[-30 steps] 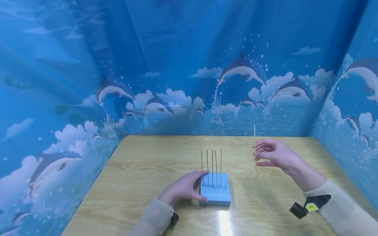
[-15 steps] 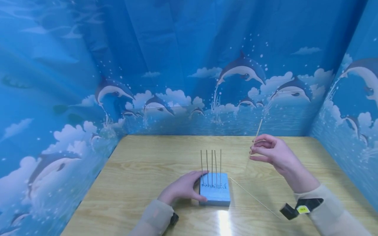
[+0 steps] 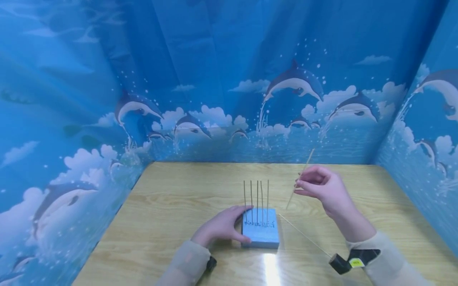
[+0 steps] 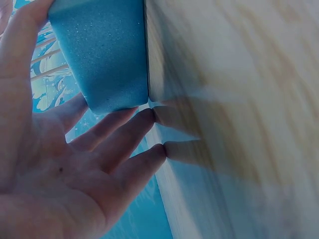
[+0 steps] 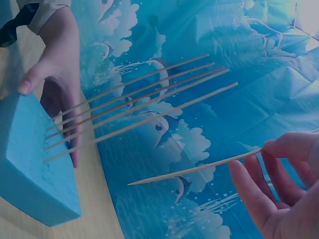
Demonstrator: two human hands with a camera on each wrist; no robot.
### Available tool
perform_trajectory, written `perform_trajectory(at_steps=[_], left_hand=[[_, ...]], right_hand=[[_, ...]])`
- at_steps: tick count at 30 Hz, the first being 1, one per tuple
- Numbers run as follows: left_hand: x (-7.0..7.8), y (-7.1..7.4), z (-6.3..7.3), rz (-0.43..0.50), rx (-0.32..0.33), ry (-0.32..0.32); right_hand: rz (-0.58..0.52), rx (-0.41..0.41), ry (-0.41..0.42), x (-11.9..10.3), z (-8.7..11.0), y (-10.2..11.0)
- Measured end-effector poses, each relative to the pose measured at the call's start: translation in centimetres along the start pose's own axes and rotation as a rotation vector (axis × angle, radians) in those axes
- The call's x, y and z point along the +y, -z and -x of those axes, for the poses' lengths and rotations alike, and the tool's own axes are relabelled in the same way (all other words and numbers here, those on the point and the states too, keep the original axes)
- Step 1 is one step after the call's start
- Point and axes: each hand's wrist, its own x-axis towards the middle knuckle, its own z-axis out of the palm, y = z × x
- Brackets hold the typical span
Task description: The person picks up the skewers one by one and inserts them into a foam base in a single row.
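A light-blue foam block lies on the table, with several thin wooden skewers standing in a row in it. Small holes pepper its top around them. My left hand holds the block from its left side, thumb at the front corner and fingers at the back; the left wrist view shows fingertips down at the tabletop. Thumb and fingers of my right hand pinch another bamboo skewer in the air right of the block. It tilts, its pointed lower end down and to the left.
One loose skewer lies slantwise on the wooden table, right of the block. A blue curtain printed with dolphins stands behind the table and along both sides.
My right hand has moved left toward the block. The skewer in it has gone from upright to tilted, lower end leftward. My left hand and the block have stayed put.
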Motion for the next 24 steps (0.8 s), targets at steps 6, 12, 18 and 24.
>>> perform_trajectory(at_steps=[6,12,18,24], left_hand=[[-0.1,0.2,0.0,0.008,0.0,-0.003],[0.0,0.4,-0.1,0.002,0.007,-0.017],[0.0,0.1,0.0,-0.01,-0.001,-0.008],[0.0,0.0,0.0,-0.008,0.0,-0.013]], right_hand=[[0.053,0.004,-0.028,0.8,0.2,-1.5],[0.12,-0.001,-0.06,1.6,0.2,-2.7],[0.164,0.002,-0.102,2.6,0.5,-3.3],[0.178,0.011,-0.125,3.3,0.6,-3.8]])
